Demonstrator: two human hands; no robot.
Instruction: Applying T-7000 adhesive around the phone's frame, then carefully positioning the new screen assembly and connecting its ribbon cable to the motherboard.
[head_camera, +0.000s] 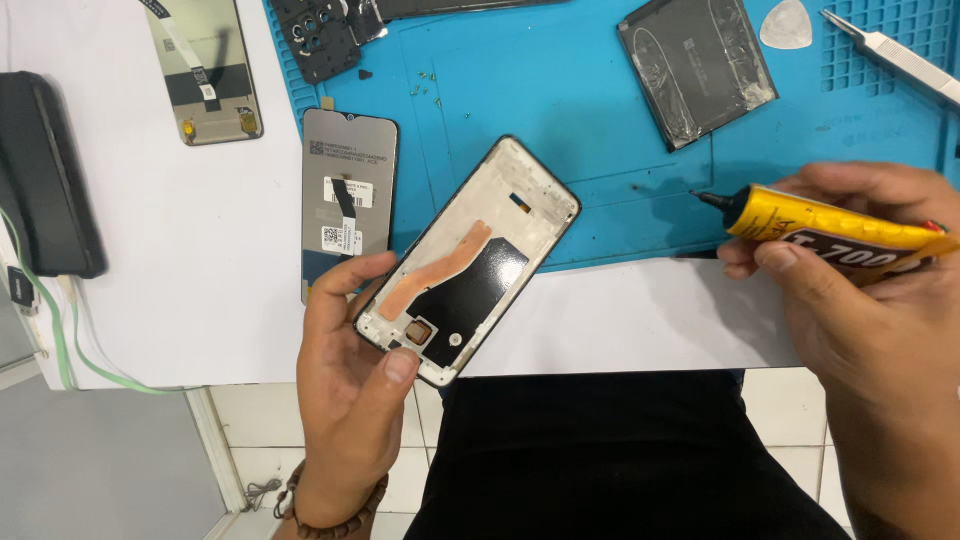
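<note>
Our left hand (345, 385) grips the lower end of a phone frame (470, 260), thumb pressed on its bottom edge and fingers wrapped under its side, holding it tilted above the near edge of the table. Our right hand (850, 290) is closed around a yellow glue tube (830, 232), its black nozzle (712, 200) pointing left toward the frame but well apart from it.

From the head camera, the one view we have, the frame faces up with its inner side showing: a white rim, a black patch, a copper-coloured strip running diagonally, and a small round part near the bottom. We see no bead of glue on the rim, though a thin line would be hard to tell. We judge that we are at the point just ahead of gluing, with tube ready and frame presented.

The next move, as we read it, calls for bringing the nozzle to the rim and squeezing lightly, keeping the frame steady so that the line stays narrow and off the black patch.

Beside the frame, a display panel (348, 200) lies face down, partly on the blue work mat (600, 90). Farther back on the mat lie a battery (697, 65), a white pick (786, 24) and tweezers (895, 55). A second panel (205, 70) rests on the white table (150, 250).
</note>
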